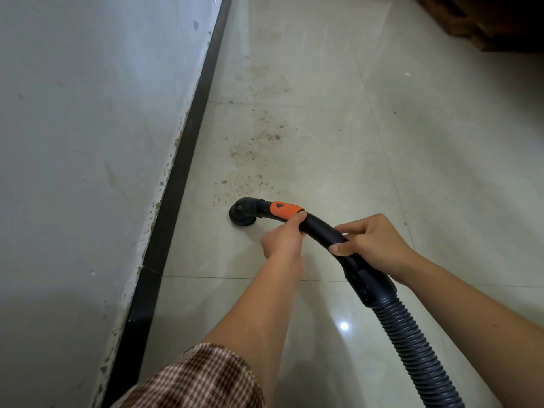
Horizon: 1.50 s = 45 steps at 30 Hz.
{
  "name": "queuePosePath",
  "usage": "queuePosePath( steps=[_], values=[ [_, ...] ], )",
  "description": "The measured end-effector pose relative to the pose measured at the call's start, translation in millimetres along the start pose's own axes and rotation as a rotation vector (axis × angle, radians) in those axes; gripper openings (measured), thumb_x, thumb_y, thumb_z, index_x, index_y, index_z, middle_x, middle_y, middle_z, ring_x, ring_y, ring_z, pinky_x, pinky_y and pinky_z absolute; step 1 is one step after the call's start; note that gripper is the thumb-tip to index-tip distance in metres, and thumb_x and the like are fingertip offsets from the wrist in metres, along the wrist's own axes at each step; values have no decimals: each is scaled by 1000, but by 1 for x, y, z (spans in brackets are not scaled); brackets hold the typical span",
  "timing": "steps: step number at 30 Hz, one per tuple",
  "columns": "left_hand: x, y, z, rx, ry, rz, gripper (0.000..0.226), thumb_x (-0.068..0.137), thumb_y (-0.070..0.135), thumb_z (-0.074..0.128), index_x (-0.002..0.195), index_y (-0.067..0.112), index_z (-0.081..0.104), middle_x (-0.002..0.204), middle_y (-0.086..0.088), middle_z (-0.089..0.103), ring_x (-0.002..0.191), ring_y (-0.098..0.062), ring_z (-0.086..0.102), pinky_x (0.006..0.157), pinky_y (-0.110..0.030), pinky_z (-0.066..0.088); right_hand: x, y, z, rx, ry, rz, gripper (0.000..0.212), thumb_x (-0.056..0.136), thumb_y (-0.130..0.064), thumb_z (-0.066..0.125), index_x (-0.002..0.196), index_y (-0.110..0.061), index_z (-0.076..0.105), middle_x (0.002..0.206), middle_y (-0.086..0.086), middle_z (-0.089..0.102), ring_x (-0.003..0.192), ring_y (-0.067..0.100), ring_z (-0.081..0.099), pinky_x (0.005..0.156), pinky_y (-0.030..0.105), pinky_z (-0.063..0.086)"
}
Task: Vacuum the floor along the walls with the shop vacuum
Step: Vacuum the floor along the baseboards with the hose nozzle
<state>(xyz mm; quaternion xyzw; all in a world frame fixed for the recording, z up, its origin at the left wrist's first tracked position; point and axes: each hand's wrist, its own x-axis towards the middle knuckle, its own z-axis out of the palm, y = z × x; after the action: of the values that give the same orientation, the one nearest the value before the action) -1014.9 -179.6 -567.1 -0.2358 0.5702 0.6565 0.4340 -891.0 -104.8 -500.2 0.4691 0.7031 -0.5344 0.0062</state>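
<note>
Two hands share the wand (322, 228): your left hand (282, 241) wraps it just behind the orange collar (284, 210), fingers (295, 219) curled over the top and closed on the tube; your right hand (374, 245) grips it further back, just ahead of the cuff where the ribbed hose (412, 340) begins, thumb below and fingers over. The split makes sense; the forward hand steers and presses the head, the rear one takes the hose's weight and drag (a corrugated hose tends to pull sideways on its own).

The round brush (243, 215) sits bristles-down on the floor (323, 142), near the black skirting (176, 178) but not touching it; a strip of bare tile shows between them. Brown grit (256, 151) lies scattered just ahead of the brush and runs on up the floor beside the wall (88, 113), thinning toward the far end; the tile on your side of the brush looks clean, so I judge you are partway along this wall with most of the visible dirt yet to lift.

The next stroke wants the brush pushed forward into the near patch, then swung left to the skirting; hold the bristles flat so suction is not lost. Mind the hose at your right; it runs out of the bottom of the view, and I cannot tell where the vacuum stands. Dark furniture (485, 22) sits at the far right, well apart from the brush.
</note>
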Motion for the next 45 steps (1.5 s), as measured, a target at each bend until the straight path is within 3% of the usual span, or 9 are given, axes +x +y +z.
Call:
queuePosePath(
  steps=[4,7,13,21,26,31,35,45],
  values=[
    [6,6,-4,-6,6,2,23,70,16,85,81,11,66,73,-1,73,81,-18,73,76,-26,50,4,-6,7,0,-1,-5,27,71,-5,78,70,-32,79,77,9,76,60,20,68,71,38,60],
    [8,10,-7,-27,10,4,22,69,17,85,80,11,67,70,1,73,76,-14,72,64,-23,48,7,-10,11,-7,-9,-23,29,71,-6,78,70,-35,78,79,12,76,61,22,68,72,40,60],
    [12,24,-14,-81,0,16,20,72,13,83,85,10,68,74,0,74,69,-9,72,60,-21,47,15,-21,22,6,-49,-43,28,72,-4,77,78,-32,78,81,19,74,58,33,68,62,42,61],
    [24,44,-23,-126,15,49,20,72,11,83,83,9,67,75,0,73,64,-6,71,61,-20,47,34,-33,39,-8,-68,-71,22,73,-4,77,80,-24,79,81,19,73,57,26,67,66,41,61],
    [29,52,-31,-135,62,67,20,71,12,84,80,10,67,76,-3,74,76,-14,73,74,-25,51,42,-40,50,-19,-87,-77,20,72,-5,77,78,-24,79,80,16,75,58,24,67,71,45,61],
    [29,51,-38,-150,116,64,22,68,16,86,79,10,67,79,-4,74,81,-18,72,72,-26,49,42,-43,55,-30,-105,-74,25,72,-4,78,77,-28,77,79,10,76,60,27,70,72,46,62],
    [20,45,-32,-192,129,41,25,66,15,86,75,12,64,74,-2,72,75,-18,70,61,-24,47,36,-40,46,-53,-100,-67,27,72,-3,79,87,-26,76,81,6,77,64,26,72,74,46,62],
    [-9,8,-9,-134,90,-49,26,64,20,86,76,14,63,79,-1,72,74,-16,69,55,-22,42,5,-15,9,-63,-75,-17,26,73,-2,77,86,-24,78,78,4,77,62,22,71,70,36,61]
  ],
)
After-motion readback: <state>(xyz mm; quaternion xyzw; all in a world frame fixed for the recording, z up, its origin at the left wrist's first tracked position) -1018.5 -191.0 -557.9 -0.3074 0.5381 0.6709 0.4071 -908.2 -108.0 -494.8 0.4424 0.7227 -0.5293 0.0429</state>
